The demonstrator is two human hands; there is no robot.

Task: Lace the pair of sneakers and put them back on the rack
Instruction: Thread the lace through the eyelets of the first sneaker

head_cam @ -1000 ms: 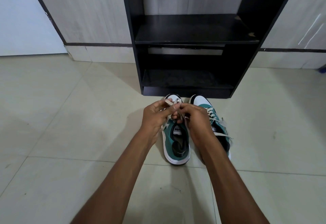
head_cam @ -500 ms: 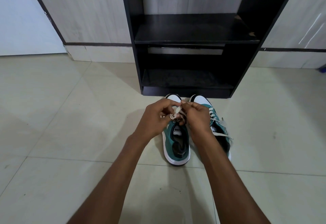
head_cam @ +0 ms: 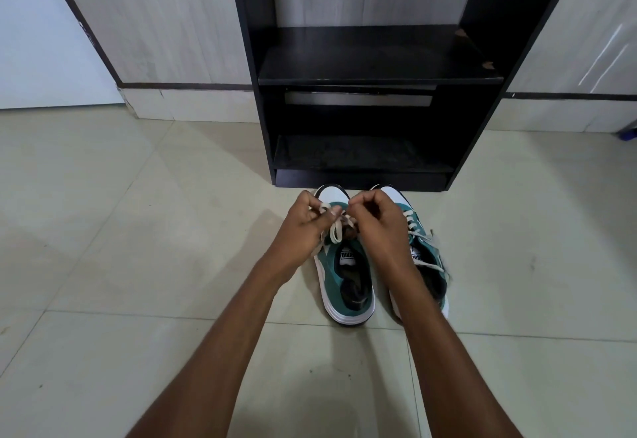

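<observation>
Two green and white sneakers stand side by side on the tiled floor, toes toward the black rack (head_cam: 375, 74). Over the left sneaker (head_cam: 348, 279) both my hands work its cream lace (head_cam: 336, 231). My left hand (head_cam: 305, 227) pinches one lace end above the toe. My right hand (head_cam: 377, 224) pinches the other end close beside it. A loop of lace hangs between them. The right sneaker (head_cam: 425, 255) is laced, with loose ends trailing off to its right. My right forearm covers part of it.
The rack has an upper shelf and a lower shelf (head_cam: 358, 156), both bare. It stands against a pale wood-grain wall (head_cam: 155, 17). Pale floor tiles (head_cam: 138, 231) spread on both sides. A small blue object (head_cam: 629, 131) peeks in at the right edge.
My hands have drawn slightly apart and moved up toward the toe, pulling the lace ends outward. The loop between them now hangs longer. The sneakers have stayed in place.
</observation>
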